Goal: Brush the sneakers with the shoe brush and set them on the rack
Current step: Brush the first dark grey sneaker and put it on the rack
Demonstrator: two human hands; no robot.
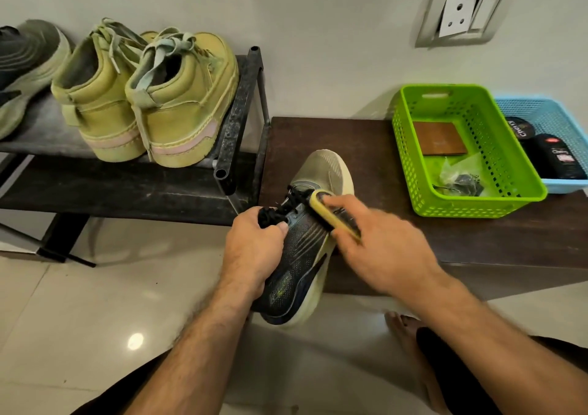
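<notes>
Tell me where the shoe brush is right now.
In the head view, just right of centre: the right hand grips the yellow brush against the dark sneaker, which the left hand holds at the bench edge.

Rack (241, 109) at left, boots (152, 96) on its top shelf; low table (366, 147) right of rack; sneaker (305, 255) on table's front-left edge; two baskets (471, 147) side by side at table's right, against the wall.
</notes>
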